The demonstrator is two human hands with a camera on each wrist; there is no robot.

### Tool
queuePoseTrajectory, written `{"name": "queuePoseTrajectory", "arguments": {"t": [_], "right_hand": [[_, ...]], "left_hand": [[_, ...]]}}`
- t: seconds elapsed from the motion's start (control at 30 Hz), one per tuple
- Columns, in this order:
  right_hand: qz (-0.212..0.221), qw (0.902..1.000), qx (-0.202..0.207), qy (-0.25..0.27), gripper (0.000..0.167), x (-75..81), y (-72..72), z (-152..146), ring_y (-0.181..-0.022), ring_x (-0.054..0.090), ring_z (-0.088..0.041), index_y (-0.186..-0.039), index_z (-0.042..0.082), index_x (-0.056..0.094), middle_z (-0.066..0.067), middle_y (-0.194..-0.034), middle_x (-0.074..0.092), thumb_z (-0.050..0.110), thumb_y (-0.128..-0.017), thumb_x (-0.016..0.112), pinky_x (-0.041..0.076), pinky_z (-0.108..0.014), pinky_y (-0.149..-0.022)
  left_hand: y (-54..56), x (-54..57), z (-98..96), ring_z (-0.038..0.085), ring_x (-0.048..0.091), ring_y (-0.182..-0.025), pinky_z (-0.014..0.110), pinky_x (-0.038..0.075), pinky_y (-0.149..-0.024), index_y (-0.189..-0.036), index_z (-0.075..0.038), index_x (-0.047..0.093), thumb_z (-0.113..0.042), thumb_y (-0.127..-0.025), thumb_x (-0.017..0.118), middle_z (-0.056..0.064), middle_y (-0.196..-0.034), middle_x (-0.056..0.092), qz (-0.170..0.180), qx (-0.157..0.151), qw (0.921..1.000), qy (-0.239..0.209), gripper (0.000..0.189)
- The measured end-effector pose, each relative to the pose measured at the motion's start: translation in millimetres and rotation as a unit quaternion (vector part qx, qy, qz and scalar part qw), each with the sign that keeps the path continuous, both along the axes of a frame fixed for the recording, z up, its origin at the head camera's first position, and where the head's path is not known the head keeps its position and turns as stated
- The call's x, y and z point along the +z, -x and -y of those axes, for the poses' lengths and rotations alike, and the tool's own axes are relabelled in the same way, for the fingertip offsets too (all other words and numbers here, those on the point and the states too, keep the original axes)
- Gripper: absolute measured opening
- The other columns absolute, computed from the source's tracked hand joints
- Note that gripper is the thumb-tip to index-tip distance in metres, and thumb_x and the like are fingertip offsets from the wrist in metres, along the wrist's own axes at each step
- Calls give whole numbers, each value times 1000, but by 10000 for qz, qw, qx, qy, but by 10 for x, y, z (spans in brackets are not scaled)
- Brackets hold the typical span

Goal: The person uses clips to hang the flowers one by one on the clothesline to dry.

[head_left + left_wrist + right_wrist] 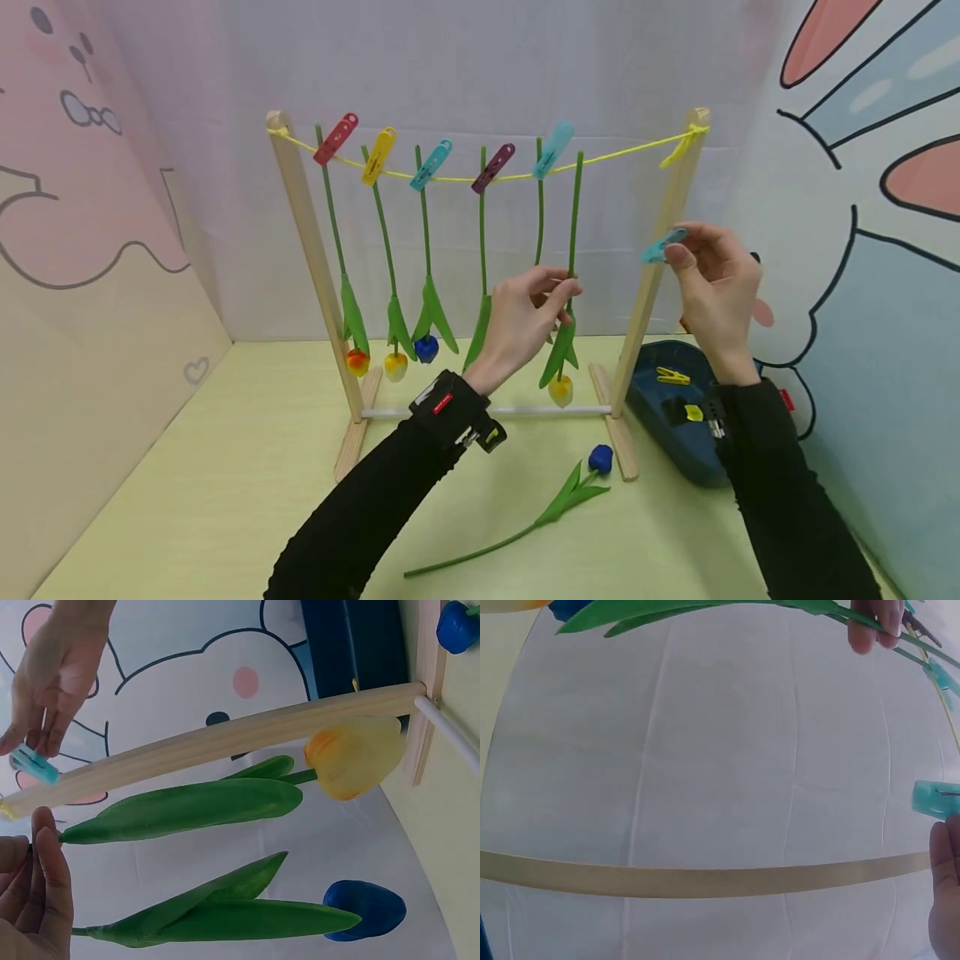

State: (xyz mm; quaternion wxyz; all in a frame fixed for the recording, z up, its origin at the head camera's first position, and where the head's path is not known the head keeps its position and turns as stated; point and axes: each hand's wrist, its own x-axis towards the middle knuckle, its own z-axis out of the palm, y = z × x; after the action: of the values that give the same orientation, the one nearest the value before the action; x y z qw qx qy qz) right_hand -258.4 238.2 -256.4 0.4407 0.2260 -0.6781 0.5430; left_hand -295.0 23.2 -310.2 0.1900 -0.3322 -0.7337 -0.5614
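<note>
My left hand (528, 317) pinches the green stem of a yellow artificial tulip (560, 390), which hangs bloom down with its stem top near the yellow line (626, 152). In the left wrist view the tulip's yellow bloom (356, 759) points away from the fingers, above a blue tulip (364, 910). To the right, by the rack's right post, my right hand (716, 292) holds a light blue clothespin (663, 246) between thumb and fingers. That clothespin (934, 799) shows at the right edge of the right wrist view.
Several tulips hang from the line by clothespins, among them a red one (336, 139) and a purple one (492, 168). A loose blue tulip (558, 504) lies on the table in front. A dark blue basin (686, 454) with a yellow clothespin (672, 376) stands right of the wooden post (660, 242).
</note>
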Motion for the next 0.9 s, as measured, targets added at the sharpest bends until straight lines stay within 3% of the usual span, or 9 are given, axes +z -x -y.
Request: {"name": "queuePoseTrajectory", "arguments": {"t": [0.07,0.1,0.23,0.33,0.53,0.73,0.9], "right_hand": [[-126,9997,195,91,30,78,30,16,-81,66,-1,-114,-10,66,14,-93,69,10,-91,68,54,-12,-85],[-166,9993,300,140,30,116,45,24,-81,66,-2,-114,-7,67,12,-93,69,11,-90,70,54,-13,-85],[-316,9951,873,338,31,264,101,67,-81,68,-7,-112,-3,68,6,-91,71,13,-87,74,55,-16,-85],[-440,9946,909,256,32,371,131,105,-81,68,-7,-112,-4,67,7,-92,70,13,-87,74,55,-17,-84],[-518,9975,453,-154,25,575,178,189,-76,64,-3,-110,-6,65,13,-93,68,10,-92,71,54,-16,-79],[-456,9954,838,27,10,738,226,259,-61,55,-7,-101,5,66,10,-89,67,4,-92,71,48,-19,-62],[-563,9938,953,-51,12,824,258,287,-53,50,-8,-99,12,67,13,-85,66,1,-95,66,44,-17,-52]], "left_hand": [[25,19,-29,13,70,-65,27,59,-61,-125,-14,68,-36,-101,58,3,-109,78,100,-12,9999,-65,34],[-144,169,-13,20,71,-64,32,60,-62,-124,-10,68,-28,-102,59,9,-110,77,248,45,9997,-35,30],[-316,361,-29,28,69,-60,33,59,-58,-122,-1,68,-15,-102,59,18,-109,76,380,198,9991,-40,25],[-323,407,-50,29,68,-58,28,55,-52,-123,0,67,-13,-102,59,18,-109,76,477,327,9983,49,26],[-266,433,-77,29,67,-56,26,53,-47,-125,0,65,-13,-103,58,16,-110,76,583,301,9978,30,27],[-228,473,-113,31,67,-55,27,53,-47,-124,-1,65,-15,-103,58,16,-111,76,620,318,9976,-2,26],[-210,499,-146,31,66,-53,26,52,-45,-122,-1,66,-15,-103,57,16,-111,76,626,365,9974,-12,25]]}}
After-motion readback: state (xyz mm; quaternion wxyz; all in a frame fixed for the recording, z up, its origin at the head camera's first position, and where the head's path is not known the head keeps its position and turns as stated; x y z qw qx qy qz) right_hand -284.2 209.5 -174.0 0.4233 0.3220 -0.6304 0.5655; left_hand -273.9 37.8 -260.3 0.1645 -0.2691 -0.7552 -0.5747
